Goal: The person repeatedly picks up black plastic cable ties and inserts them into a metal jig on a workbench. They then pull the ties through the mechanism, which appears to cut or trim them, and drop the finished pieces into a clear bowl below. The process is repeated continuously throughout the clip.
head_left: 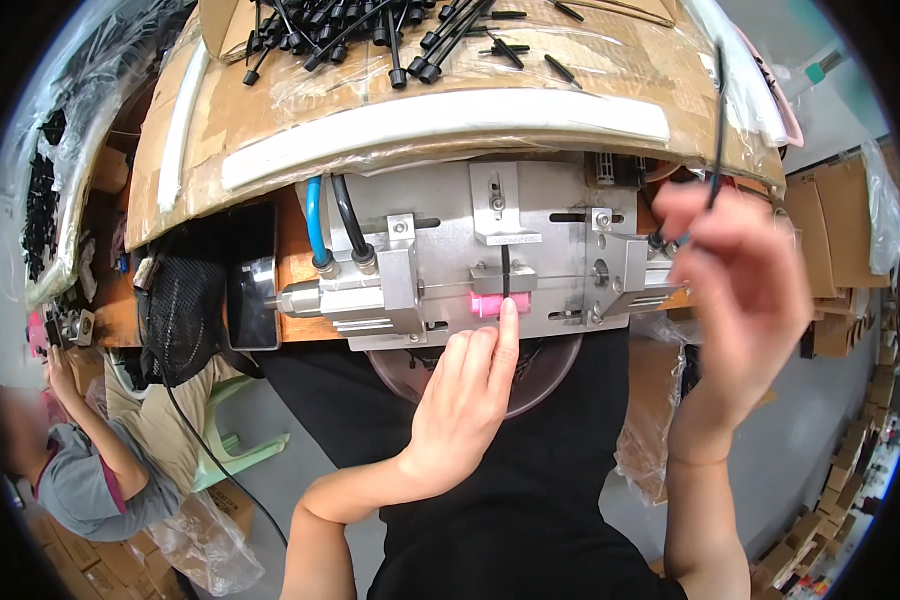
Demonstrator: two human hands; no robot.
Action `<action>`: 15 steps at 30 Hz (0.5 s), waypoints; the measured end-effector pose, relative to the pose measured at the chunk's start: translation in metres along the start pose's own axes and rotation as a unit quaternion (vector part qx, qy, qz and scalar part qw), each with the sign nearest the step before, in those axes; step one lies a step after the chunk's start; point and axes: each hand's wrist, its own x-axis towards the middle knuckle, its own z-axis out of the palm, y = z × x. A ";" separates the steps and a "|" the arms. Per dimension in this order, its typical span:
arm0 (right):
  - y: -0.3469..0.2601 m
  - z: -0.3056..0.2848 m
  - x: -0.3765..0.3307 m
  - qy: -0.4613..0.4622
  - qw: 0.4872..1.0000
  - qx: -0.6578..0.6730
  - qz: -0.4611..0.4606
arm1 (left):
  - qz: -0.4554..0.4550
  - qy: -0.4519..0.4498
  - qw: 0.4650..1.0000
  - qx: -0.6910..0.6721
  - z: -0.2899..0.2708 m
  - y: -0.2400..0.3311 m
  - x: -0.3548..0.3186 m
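2 hands were apart: the left hand (462, 395) gripped nothing, touching a black stick (505, 268) over a pink block (484, 305); the blurry right hand (740, 270) seemed to pinch another stick (719, 115). Probably lining up; next needed holding still.

No readable text, labels, brands, numbers or signs in view.

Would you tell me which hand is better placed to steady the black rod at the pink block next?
Probably the left hand: one of its fingers reaches that rod at the block. The right hand is off to the side, holding another rod.
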 end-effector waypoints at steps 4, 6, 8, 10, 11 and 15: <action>0.008 0.022 -0.070 -0.119 0.987 -0.105 -0.004 | 0.004 -0.025 0.998 -0.056 -0.031 -0.003 0.011; 0.013 0.038 -0.097 -0.126 0.986 -0.101 0.028 | 0.000 0.041 0.996 -0.081 -0.056 -0.019 0.033; 0.025 0.049 -0.109 -0.132 0.982 -0.134 0.006 | -0.029 0.196 0.980 0.030 -0.078 -0.035 0.079; 0.034 0.059 -0.112 -0.148 0.980 -0.132 -0.009 | 0.008 0.273 0.957 0.100 -0.087 -0.080 0.113; 0.037 0.064 -0.110 -0.160 0.979 -0.128 -0.020 | -0.017 0.244 0.966 0.078 -0.094 -0.092 0.122; 0.041 0.070 -0.105 -0.157 0.977 -0.141 -0.026 | -0.079 0.138 0.983 -0.094 -0.111 -0.081 0.139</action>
